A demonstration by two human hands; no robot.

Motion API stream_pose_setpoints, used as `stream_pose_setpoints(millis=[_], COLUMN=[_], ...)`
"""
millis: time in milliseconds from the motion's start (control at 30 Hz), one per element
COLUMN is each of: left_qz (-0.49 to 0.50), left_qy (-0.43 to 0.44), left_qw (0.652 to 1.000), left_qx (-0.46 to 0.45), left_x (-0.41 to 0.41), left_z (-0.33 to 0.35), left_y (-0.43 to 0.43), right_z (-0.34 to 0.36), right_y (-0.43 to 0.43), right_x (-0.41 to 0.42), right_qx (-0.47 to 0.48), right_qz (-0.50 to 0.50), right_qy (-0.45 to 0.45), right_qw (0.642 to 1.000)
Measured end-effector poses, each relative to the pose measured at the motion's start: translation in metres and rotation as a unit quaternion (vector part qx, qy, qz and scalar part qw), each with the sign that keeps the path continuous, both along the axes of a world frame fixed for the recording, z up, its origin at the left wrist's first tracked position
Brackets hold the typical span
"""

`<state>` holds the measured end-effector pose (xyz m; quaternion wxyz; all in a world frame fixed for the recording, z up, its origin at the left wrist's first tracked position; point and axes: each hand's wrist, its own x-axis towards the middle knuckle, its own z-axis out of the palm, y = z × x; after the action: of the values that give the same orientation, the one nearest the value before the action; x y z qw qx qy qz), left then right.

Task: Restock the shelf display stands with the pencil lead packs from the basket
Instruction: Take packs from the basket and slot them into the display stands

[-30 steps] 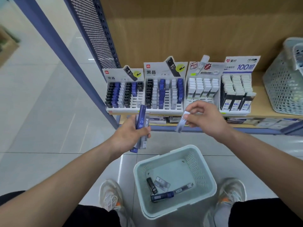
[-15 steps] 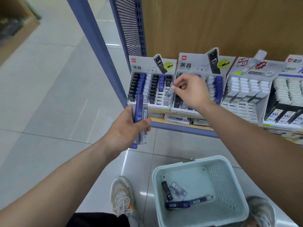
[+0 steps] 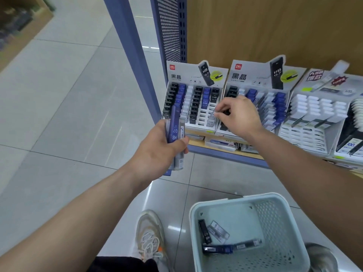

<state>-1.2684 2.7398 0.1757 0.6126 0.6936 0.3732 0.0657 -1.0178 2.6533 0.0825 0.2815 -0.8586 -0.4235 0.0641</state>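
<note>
Now | right hand (image 3: 239, 116) pinches 1 clear lead pack (image 3: 213, 113) at its fingertips, over leftmost display stand (image 3: 183, 76) | left hand (image 3: 159, 152) clasps pack bundle (image 3: 175, 126), upright

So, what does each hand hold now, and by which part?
The left hand grips a bundle of pencil lead packs around their middle. The right hand pinches one clear lead pack by its end, at the left display stand.

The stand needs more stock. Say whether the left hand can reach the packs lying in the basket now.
Probably not yet: the left hand grips a bundle of lead packs, so its fingers are full, though the basket lies open.
</note>
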Motion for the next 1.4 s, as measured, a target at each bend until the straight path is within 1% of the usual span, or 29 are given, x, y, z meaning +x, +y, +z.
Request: stream_pose_setpoints(millis=[133, 267, 367, 433, 500, 533, 567, 633, 667, 700, 767, 800, 833, 900, 967, 1067, 1167, 1200, 1300, 1333, 1400], left_qz=[0.000, 0.002, -0.001, -0.002, -0.003, -0.001, 0.000, -0.001, -0.006, -0.014, -0.036, -0.046, -0.056, -0.078, -0.093, -0.095, -0.088, -0.087, -0.081, -0.078, -0.071], left_qy=[-0.007, -0.017, -0.014, -0.017, -0.023, -0.026, -0.028, -0.032, -0.035, -0.036, -0.041, -0.042, -0.041, -0.041, -0.038, -0.042, -0.064, -0.069, -0.077, -0.080, -0.082], left_qw=[1.000, 1.000, 1.000, 1.000, 0.999, 0.999, 0.999, 0.999, 0.998, 0.998, 0.997, 0.996, 0.995, 0.993, 0.990, 0.988, 0.986, 0.985, 0.983, 0.983, 0.985], left_qx=[0.005, -0.010, -0.017, -0.021, -0.024, -0.026, -0.030, -0.041, -0.045, -0.048, -0.057, -0.063, -0.068, -0.082, -0.096, -0.114, -0.128, -0.131, -0.144, -0.144, -0.132], left_x=[0.000, -0.001, -0.001, -0.001, 0.000, 0.001, 0.001, 0.003, 0.004, 0.005, 0.007, 0.008, 0.009, 0.011, 0.013, 0.018, 0.022, 0.024, 0.028, 0.029, 0.031], left_z=[0.000, 0.000, 0.001, 0.001, 0.002, 0.002, 0.003, 0.003, 0.004, 0.004, 0.005, 0.005, 0.005, 0.005, 0.005, 0.005, 0.005, 0.006, 0.005, 0.005, 0.005], left_y=[-0.001, -0.002, -0.001, -0.001, -0.001, -0.001, -0.002, -0.003, -0.004, -0.005, -0.009, -0.011, -0.013, -0.017, -0.020, -0.023, -0.025, -0.026, -0.029, -0.029, -0.030], right_z=[-0.001, -0.001, -0.002, 0.000, 0.008, 0.014, 0.022, 0.041, 0.052, 0.063, 0.083, 0.091, 0.096, 0.102, 0.105, 0.107, 0.107, 0.106, 0.106, 0.106, 0.104], right_y=[-0.001, 0.003, 0.004, 0.004, 0.004, 0.004, 0.003, -0.004, -0.007, -0.011, -0.017, -0.020, -0.022, -0.026, -0.030, -0.041, -0.052, -0.055, -0.065, -0.069, -0.077], right_x=[-0.002, -0.002, -0.002, -0.001, -0.001, -0.003, -0.007, -0.020, -0.029, -0.040, -0.062, -0.071, -0.079, -0.088, -0.090, -0.084, -0.079, -0.078, -0.073, -0.070, -0.067], right_qx=[-0.018, -0.027, -0.050, -0.073, -0.099, -0.104, -0.089, -0.009, 0.034, 0.070, 0.121, 0.130, 0.131, 0.124, 0.123, 0.136, 0.144, 0.159, 0.234, 0.250, 0.260], right_qz=[0.017, 0.020, 0.047, 0.054, 0.060, 0.061, 0.057, 0.038, 0.037, 0.049, 0.097, 0.121, 0.140, 0.153, 0.137, 0.112, 0.087, 0.075, 0.033, 0.026, 0.026], right_qy=[-0.034, -0.076, -0.109, -0.113, -0.098, -0.080, -0.048, 0.043, 0.092, 0.147, 0.273, 0.321, 0.348, 0.365, 0.371, 0.397, 0.399, 0.408, 0.448, 0.448, 0.434], right_qw=[0.999, 0.997, 0.992, 0.990, 0.988, 0.989, 0.993, 0.998, 0.995, 0.985, 0.949, 0.930, 0.918, 0.910, 0.910, 0.901, 0.901, 0.896, 0.862, 0.858, 0.862])
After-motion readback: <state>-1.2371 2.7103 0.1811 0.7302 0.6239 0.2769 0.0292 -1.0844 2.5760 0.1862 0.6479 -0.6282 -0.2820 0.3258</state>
